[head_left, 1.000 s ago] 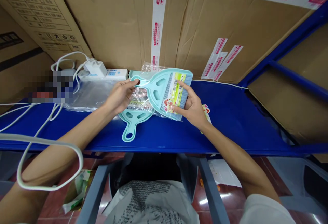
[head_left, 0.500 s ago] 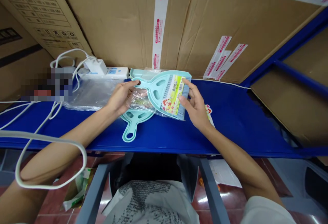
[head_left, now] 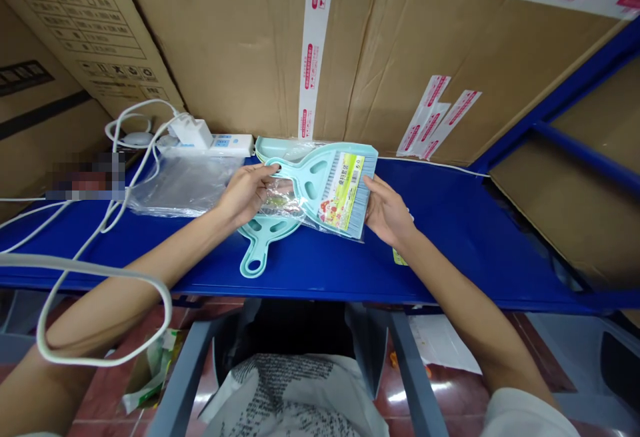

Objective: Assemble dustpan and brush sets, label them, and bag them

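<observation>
Here, the left hand [head_left: 243,196] and right hand [head_left: 390,214] hold a fan-shaped dustpan [head_left: 300,174] (smooth plastic).

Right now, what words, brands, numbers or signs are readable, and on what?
"桌扫套装" (probable reading): white-and-green paper card on pale-turquoise plastic dustpan; smaller print illegible.
Row of handling symbols: brown cardboard carton, back left; tabular print too small.
White-and-red packing tape: too small.
Far-left black label: blurred.
White-gray printed shirt: too blurred.
White plastic power strip: too small.
</observation>
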`<action>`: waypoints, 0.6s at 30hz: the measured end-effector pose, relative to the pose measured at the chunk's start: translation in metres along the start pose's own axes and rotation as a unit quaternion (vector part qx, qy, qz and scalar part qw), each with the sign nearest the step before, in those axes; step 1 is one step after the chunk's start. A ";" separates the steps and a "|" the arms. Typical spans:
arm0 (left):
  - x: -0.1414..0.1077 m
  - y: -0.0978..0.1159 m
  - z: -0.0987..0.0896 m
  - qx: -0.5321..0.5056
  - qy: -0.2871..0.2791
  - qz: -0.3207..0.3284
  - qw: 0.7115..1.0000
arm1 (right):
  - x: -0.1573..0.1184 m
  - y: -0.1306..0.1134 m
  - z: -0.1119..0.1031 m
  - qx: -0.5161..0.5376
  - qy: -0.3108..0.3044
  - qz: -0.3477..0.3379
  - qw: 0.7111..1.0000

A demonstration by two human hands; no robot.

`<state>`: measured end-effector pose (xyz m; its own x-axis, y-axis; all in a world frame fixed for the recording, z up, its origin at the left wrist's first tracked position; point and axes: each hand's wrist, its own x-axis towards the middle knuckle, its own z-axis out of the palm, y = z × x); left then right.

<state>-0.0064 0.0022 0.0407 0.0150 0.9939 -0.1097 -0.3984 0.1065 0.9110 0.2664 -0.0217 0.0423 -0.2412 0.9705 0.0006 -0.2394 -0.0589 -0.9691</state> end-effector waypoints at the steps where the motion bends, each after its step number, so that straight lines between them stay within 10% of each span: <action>1: 0.001 0.000 0.000 0.000 -0.001 0.012 1.000 | 0.000 0.000 0.000 0.004 0.008 -0.008 1.000; 18: 0.008 0.008 -0.005 -0.007 0.059 0.007 0.998 | 0.007 -0.005 -0.016 -0.026 0.102 -0.069 0.992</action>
<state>-0.0137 0.0110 0.0453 -0.0978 0.9848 -0.1437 -0.4100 0.0916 0.9075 0.2805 -0.0107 0.0431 -0.0133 0.9959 0.0890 -0.2077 0.0843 -0.9746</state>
